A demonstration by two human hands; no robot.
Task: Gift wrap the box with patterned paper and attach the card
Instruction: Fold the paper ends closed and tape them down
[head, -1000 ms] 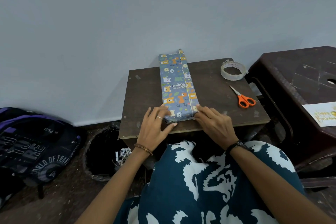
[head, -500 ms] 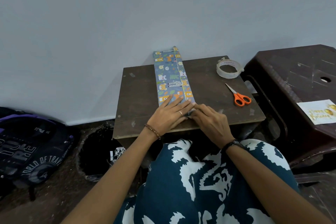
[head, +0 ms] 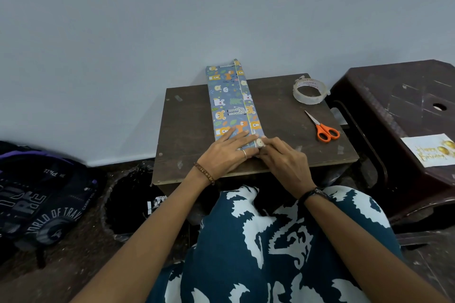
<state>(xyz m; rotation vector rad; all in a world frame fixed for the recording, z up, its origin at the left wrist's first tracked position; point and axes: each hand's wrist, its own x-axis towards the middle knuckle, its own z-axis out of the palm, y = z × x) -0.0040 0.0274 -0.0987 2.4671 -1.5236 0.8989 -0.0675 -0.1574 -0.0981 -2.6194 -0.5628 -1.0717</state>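
Note:
A long box wrapped in blue animal-patterned paper [head: 230,103] lies lengthwise on a small dark wooden table [head: 187,120], its far end against the wall. My left hand [head: 227,154] lies flat with straight fingers on the near end of the paper. My right hand [head: 280,162] is beside it, fingertips pinching the paper at the near right corner by the seam. A white birthday card [head: 429,154] with gold lettering lies on the dark plastic stool to the right.
A roll of clear tape [head: 309,91] and orange-handled scissors [head: 323,128] lie on the table's right side. The dark brown plastic stool [head: 394,96] stands right of the table. A black bin [head: 128,204] and a dark backpack [head: 37,206] sit on the floor at left.
My left hand has moved from the box's near left corner onto the top of its near end, fingers flattened. My right hand has stayed at the near right corner.

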